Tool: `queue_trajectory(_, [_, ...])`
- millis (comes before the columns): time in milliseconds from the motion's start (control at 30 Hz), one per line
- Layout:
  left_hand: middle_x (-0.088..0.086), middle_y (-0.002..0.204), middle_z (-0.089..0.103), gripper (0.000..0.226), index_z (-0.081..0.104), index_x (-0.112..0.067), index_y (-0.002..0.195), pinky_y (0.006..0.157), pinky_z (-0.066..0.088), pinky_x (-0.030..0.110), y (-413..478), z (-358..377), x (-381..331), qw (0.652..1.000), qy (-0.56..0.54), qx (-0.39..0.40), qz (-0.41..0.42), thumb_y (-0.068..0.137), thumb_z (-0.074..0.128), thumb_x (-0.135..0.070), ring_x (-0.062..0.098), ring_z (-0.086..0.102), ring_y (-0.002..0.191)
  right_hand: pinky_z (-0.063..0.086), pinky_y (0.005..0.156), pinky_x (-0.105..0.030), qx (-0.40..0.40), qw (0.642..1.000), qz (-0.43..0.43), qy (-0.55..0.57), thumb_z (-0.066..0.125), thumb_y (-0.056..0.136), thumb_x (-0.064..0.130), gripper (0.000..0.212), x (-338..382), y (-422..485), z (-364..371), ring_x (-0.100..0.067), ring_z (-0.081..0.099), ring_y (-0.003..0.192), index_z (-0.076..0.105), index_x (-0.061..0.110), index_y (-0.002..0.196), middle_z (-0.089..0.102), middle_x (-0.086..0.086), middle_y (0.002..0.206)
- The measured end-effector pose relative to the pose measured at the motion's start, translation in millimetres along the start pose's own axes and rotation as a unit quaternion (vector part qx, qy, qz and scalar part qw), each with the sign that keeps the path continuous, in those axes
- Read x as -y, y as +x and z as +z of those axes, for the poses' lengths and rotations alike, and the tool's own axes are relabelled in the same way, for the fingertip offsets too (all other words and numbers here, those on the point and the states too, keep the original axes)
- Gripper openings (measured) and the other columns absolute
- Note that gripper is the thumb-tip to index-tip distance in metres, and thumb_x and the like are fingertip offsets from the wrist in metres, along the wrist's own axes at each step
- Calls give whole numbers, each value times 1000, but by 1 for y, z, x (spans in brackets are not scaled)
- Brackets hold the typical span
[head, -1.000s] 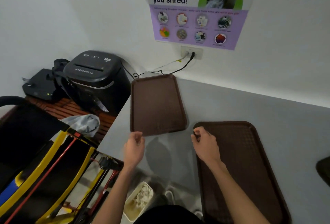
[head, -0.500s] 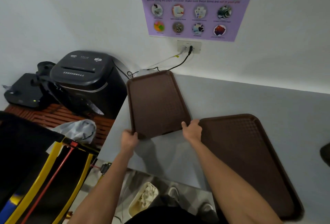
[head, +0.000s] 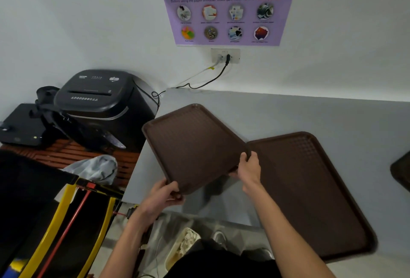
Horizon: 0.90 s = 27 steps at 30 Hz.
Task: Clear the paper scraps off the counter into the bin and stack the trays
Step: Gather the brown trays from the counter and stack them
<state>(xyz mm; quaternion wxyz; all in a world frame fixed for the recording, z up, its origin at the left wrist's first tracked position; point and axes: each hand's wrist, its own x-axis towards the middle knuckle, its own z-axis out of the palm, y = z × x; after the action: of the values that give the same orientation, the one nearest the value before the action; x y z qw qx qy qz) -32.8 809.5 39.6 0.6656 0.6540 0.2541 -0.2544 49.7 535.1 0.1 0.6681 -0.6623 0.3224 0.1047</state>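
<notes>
The near tray [head: 195,144] has risen off the desk [head: 288,113] and turned counterclockwise, left hand [head: 164,195] gripping its 7 o'clock corner, right hand [head: 248,169] its 4 o'clock corner, beside the second tray [head: 310,189]; it looks stiff, light, best held by the rim.

Both bare forearms lay extended from six o'clock, angling inward. The left hand [head: 163,194], toward seven o'clock, curled fingers and thumb round the near corner of the tray [head: 193,144]. The right hand [head: 249,168], toward five o'clock, gripped the tray's right corner, fingers seemingly tucked beneath.
</notes>
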Motion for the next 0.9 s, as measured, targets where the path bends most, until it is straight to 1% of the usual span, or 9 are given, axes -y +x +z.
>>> queue_trajectory(133, [19,116,75,38,60,-5,130,89,60,41,0,-1,11,999,-4,-33,-3,104,59,-34,34,75,105,46,42,-8,-40,997,-51,-31,40,114,18,25,-2,-23,-32,-8,57,79,50,9,135,61,-11,120])
queue_trajectory(200, [16,113,77,45,64,-7,128,86,58,40,4,7,11,997,-16,-66,20,108,49,-44,33,74,106,53,46,-14,-55,996,-64,-29,42,114,22,27,-8,-31,-49,-15,64,79,49,12,138,63,-13,123])
queue_trajectory(267, [15,114,76,50,66,-11,128,89,57,44,6,25,9,995,-37,-84,43,110,39,-49,33,72,108,65,58,-37,-52,997,-63,3,44,113,28,28,-15,-41,-68,-26,74,85,49,19,139,65,-15,124])
queue_trajectory(367, [7,132,68,51,57,-16,142,108,50,52,2,67,11,988,-74,-123,60,111,35,-50,29,64,123,67,66,-48,-34,996,-70,31,45,113,28,26,-24,-60,-102,-27,74,97,49,25,138,66,-8,120])
queue_trajectory(500, [6,127,67,39,56,-17,136,110,50,52,-15,121,20,962,-45,-237,129,112,36,-41,28,64,120,67,77,-50,1,991,-115,65,50,112,27,25,-31,-81,-155,-22,72,110,52,32,136,67,0,124])
queue_trajectory(600, [4,120,71,36,59,-17,128,105,54,53,-34,155,28,950,-31,-262,165,112,37,-41,26,68,112,61,96,-51,-14,988,-151,20,58,107,31,24,-28,-86,-201,-13,70,111,57,39,129,71,10,117])
queue_trajectory(667, [1,117,73,33,62,-23,123,103,55,53,-47,177,36,945,-30,-268,184,112,38,-42,23,70,108,57,102,-45,-43,982,-185,-25,63,104,34,26,-22,-89,-232,-7,68,107,58,39,128,71,15,113])
queue_trajectory(767, [-3,114,76,35,65,-30,115,100,56,52,-59,205,57,943,-20,-258,207,106,40,-53,21,73,105,53,104,-41,-60,967,-231,-91,64,102,46,27,-15,-88,-276,-12,66,114,60,37,127,70,8,118])
queue_trajectory(900, [-5,114,77,53,66,-33,120,99,57,55,-68,238,99,949,4,-244,201,91,44,-72,22,74,107,45,102,-36,-40,936,-258,-237,52,108,48,41,-11,-90,-324,-26,63,124,61,23,139,70,-5,131])
